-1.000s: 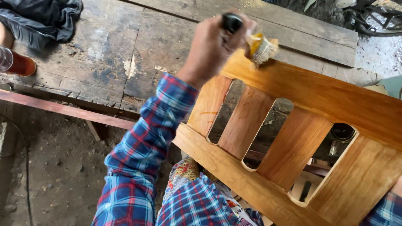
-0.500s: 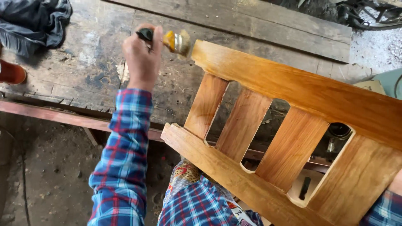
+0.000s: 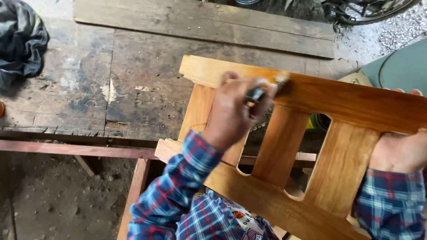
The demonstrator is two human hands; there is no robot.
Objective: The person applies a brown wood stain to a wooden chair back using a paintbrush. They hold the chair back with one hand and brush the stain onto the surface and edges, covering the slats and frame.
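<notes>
A varnished wooden frame (image 3: 347, 102) with two long rails and several flat slats lies tilted across my lap and the bench edge. My left hand (image 3: 231, 111) is closed around the dark handle of a paintbrush (image 3: 267, 89), and its bristles rest on the top rail near the left end. At the right side of the frame, my right hand (image 3: 400, 151) grips a slat and the top rail, with fingertips showing over the rail's far edge. Both sleeves are blue and red plaid.
A worn wooden workbench (image 3: 133, 75) lies beyond the frame, with a long plank (image 3: 200, 22) along its back. A dark cloth (image 3: 20, 40) is bunched at the far left. A green object (image 3: 400, 66) and a wheel (image 3: 369, 9) are at the upper right. Dirt floor lies below left.
My left hand swung the brush from off the rail's left end back onto the top rail. The view shifted, and my right hand on the frame came into sight.
</notes>
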